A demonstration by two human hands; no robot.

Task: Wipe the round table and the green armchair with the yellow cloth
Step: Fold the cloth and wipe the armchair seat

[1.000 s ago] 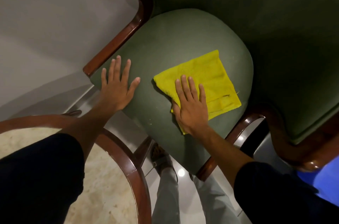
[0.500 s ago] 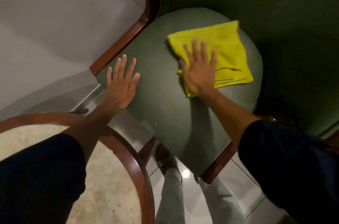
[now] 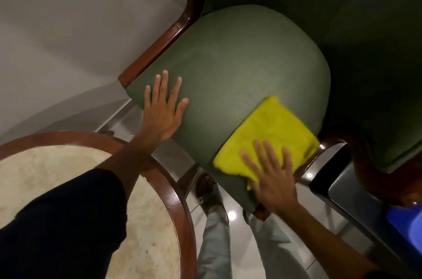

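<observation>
Landmark: seat cushion of the green armchair (image 3: pixel 239 68).

Round table (image 3: pixel 180 205): left of and below the cushion's front edge; pale stone top, dark wooden rim.

Left hand (image 3: pixel 163 109): flat on the cushion's left front corner, palm down, fingers spread; dark sleeve over the table.

Yellow cloth (image 3: pixel 271 137): folded, lying at the cushion's right front edge, one corner reaching the wooden arm rail.

Right hand (image 3: pixel 271 178): pressed flat on the cloth's near part, fingers spread, gripping nothing.
</observation>
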